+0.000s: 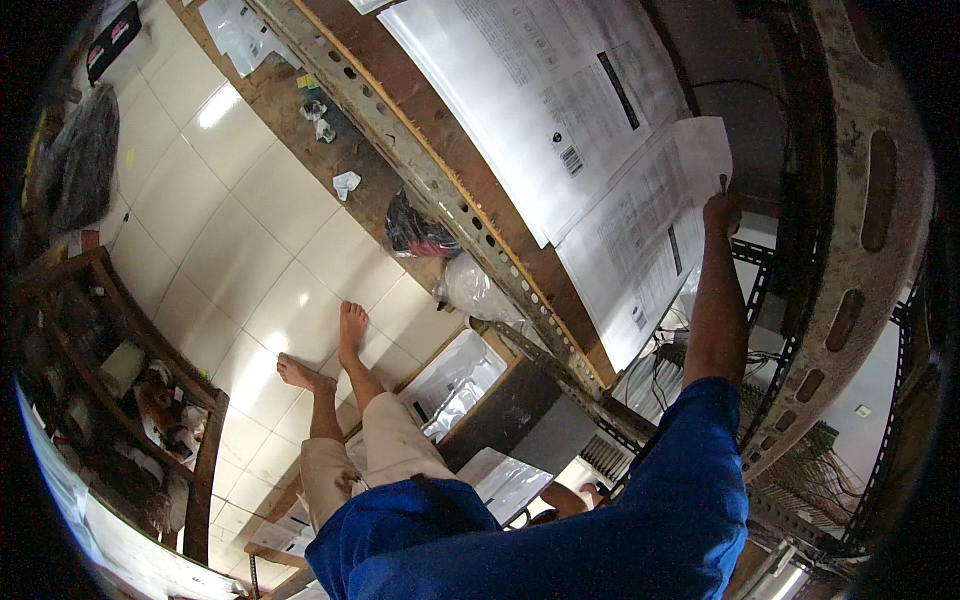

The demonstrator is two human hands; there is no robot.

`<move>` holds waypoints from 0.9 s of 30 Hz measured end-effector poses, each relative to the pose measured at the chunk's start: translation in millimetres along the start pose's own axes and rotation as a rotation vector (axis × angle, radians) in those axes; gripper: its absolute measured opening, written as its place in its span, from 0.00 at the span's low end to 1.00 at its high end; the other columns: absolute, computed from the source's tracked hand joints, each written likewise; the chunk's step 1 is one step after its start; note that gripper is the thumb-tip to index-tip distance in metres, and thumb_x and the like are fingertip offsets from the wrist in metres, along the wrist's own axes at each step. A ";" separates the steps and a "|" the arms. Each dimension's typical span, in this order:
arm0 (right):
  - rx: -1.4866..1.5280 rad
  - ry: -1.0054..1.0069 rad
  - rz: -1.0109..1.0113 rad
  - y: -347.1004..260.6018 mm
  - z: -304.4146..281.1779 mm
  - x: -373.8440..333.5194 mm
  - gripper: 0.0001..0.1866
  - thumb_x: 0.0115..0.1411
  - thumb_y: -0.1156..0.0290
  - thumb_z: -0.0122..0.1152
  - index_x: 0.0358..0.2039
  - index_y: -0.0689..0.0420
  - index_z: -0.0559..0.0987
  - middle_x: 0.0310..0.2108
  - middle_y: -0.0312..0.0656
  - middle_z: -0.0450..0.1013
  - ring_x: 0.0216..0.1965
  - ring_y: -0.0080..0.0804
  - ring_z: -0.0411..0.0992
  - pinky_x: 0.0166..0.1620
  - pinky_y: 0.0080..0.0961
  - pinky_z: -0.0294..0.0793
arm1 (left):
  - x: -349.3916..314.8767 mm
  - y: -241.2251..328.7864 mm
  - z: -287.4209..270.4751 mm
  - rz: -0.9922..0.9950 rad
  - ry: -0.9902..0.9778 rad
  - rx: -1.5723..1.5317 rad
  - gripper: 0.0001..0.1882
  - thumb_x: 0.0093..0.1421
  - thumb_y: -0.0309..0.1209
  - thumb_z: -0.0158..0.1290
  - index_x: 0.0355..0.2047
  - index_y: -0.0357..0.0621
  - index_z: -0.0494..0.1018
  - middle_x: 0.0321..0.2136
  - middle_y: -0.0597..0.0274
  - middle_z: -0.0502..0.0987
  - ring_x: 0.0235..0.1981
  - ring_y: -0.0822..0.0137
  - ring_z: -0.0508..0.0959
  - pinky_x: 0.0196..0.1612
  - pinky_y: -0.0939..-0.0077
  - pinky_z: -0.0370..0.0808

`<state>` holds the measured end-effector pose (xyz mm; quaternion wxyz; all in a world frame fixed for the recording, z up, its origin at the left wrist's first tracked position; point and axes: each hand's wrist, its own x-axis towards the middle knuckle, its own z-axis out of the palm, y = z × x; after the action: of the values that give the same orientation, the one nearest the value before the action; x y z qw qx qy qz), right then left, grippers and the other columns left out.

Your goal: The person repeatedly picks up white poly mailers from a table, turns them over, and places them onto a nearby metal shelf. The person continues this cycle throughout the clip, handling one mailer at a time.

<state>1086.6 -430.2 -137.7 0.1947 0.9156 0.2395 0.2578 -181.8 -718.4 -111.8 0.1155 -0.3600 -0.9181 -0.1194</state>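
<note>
My right arm, in a blue sleeve, stretches across to a shelf on the right. There my right hand (722, 213) is closed on the far edge of a white printed sheet (635, 255), with the thumb on top of the paper. This sheet lies partly beside and against a larger spread of white printed sheets (530, 110) on a brown wooden shelf board (440, 95). My left hand is out of view.
A perforated metal rail (445, 175) edges the shelf; a metal upright (850, 250) stands right. Wrapped clear plastic (475, 285) and a black bag (415, 228) lie below. A wooden rack (205, 470) holds clutter at left. Part of someone's arm (563, 498) shows beneath my sleeve.
</note>
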 end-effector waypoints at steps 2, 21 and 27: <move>0.108 -0.012 0.059 -58.6 -31.3 -30.0 0.16 0.60 0.57 0.51 0.43 0.51 0.78 0.41 0.50 0.76 0.42 0.49 0.76 0.44 0.50 0.72 | -18.6 2.5 -34.6 -0.006 0.034 0.058 0.20 0.66 0.41 0.43 0.44 0.33 0.69 0.42 0.46 0.72 0.42 0.51 0.72 0.48 0.54 0.68; 1.165 -0.021 -0.471 -146.7 -234.6 -285.4 0.23 0.64 0.69 0.52 0.58 0.65 0.65 0.57 0.53 0.64 0.58 0.44 0.64 0.61 0.33 0.60 | -32.3 -17.3 -7.1 -0.048 0.115 -0.104 0.19 0.64 0.31 0.44 0.52 0.33 0.67 0.48 0.48 0.72 0.48 0.51 0.73 0.53 0.60 0.68; 1.850 -0.718 -0.795 -149.0 -375.0 -544.5 0.04 0.65 0.76 0.49 0.32 0.61 0.69 0.33 0.40 0.70 0.33 0.25 0.68 0.37 0.22 0.70 | -13.6 55.3 -18.4 -0.012 0.222 -0.275 0.16 0.54 0.22 0.47 0.44 0.33 0.69 0.43 0.48 0.71 0.47 0.50 0.67 0.54 0.58 0.61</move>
<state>414.6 -515.6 -118.7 -0.4463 0.5862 0.5519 -0.3906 -131.7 -693.2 -90.9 0.1649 -0.3514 -0.8769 -0.2834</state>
